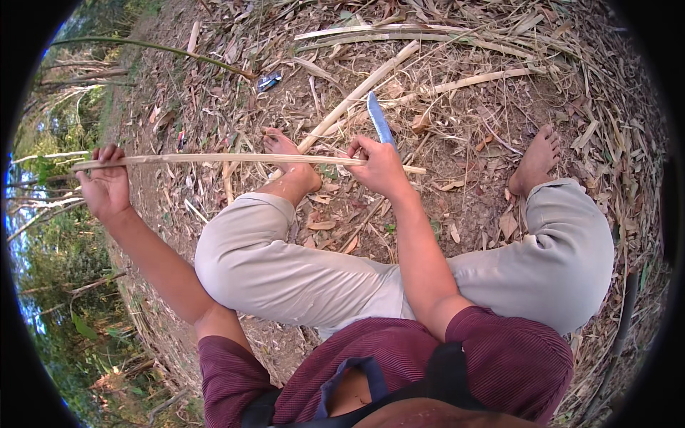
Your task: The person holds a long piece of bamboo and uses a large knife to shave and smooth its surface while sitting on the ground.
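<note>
A long pale split-cane strip (pixel 235 158) runs level across the view in front of me, above my left shin. My left hand (pixel 107 189) is far out to the left, palm up, its fingers curled over the strip near that end. Near the middle, my right hand (pixel 379 170) closes round the strip close to its other end, which pokes out a little to the right. The same hand also holds a knife; its broad blade (pixel 380 120) points up and away from me, and the handle is hidden in my grip.
Longer pale strips (pixel 371 78) lie on the leaf-strewn ground beyond my left foot (pixel 285 150). More strips (pixel 399 32) lie at the far side. A small dark blue object (pixel 269 81) rests near a thin green stem (pixel 150 51). My right foot (pixel 539 157) is to the right.
</note>
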Available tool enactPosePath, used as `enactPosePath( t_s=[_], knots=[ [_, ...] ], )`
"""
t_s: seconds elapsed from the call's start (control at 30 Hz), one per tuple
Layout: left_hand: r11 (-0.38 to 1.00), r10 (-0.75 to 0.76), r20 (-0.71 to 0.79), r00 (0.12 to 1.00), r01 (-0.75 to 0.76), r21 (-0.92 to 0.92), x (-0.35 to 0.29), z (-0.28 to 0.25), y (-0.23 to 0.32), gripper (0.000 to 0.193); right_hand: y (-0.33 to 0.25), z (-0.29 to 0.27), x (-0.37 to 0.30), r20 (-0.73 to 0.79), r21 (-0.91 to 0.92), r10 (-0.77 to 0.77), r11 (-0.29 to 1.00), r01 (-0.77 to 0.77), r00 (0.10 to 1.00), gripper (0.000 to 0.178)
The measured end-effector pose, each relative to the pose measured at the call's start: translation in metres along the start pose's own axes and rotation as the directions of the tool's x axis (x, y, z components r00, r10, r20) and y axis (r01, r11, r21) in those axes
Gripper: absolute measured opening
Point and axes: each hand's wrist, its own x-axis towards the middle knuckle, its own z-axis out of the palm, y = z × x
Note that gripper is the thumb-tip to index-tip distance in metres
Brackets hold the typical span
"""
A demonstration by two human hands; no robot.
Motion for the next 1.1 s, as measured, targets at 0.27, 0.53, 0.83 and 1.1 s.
enactPosePath(
  t_s=[0.27, 0.53, 0.83, 1.1],
  knots=[
    [0.609, -0.535, -0.098, 0.839, 0.463, 0.645, -0.014, -0.095, -0.238, 0.068, 0.021, -0.013, 0.010, -0.266, 0.008, 0.257, 0.964, -0.264, 0.929, 0.019],
    [0.152, -0.798, -0.312, 0.516, 0.672, 0.725, -0.105, -0.150, -0.363, 0.057, 0.041, -0.038, 0.018, -0.514, 0.203, 0.415, 0.909, -0.364, 0.751, 0.030],
    [-0.028, -0.873, -0.338, 0.352, 0.656, 0.754, -0.122, -0.157, -0.310, 0.055, 0.057, -0.017, 0.021, -0.479, 0.217, 0.341, 0.939, -0.267, 0.809, 0.029],
    [0.289, -0.674, 0.012, 0.738, 0.249, 0.924, -0.039, -0.038, -0.172, 0.049, 0.024, -0.020, 0.016, -0.325, 0.403, 0.350, 0.892, -0.207, 0.878, 0.023]
  ],
)
